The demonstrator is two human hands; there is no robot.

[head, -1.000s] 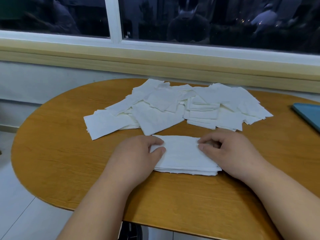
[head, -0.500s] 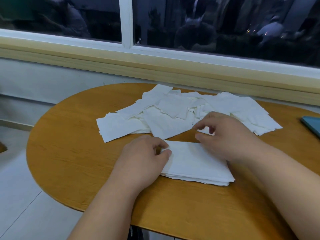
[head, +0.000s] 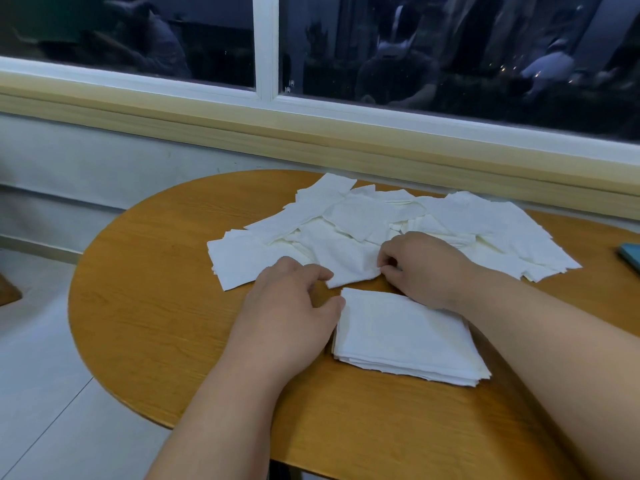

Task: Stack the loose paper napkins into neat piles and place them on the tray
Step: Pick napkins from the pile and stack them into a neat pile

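A neat pile of white napkins (head: pixel 405 337) lies on the wooden table (head: pixel 156 306) in front of me. Behind it spreads a loose heap of white napkins (head: pixel 363 220). My left hand (head: pixel 291 310) rests on the table with its thumb against the pile's left edge and its fingers curled near the heap. My right hand (head: pixel 422 268) is past the pile's far edge and pinches the near corner of a loose napkin (head: pixel 346 258) from the heap. A teal tray (head: pixel 631 255) shows only as a corner at the right edge.
The table is rounded on its left side, with a tiled floor (head: pixel 34 375) below. A wall and a window sill (head: pixel 311 140) run close behind the table's far edge. Bare wood lies left of the napkins and near me.
My right hand left the neat pile, moved forward to the heap and took a loose napkin's corner. My left hand stayed at the pile's left edge. The camera shifted left.
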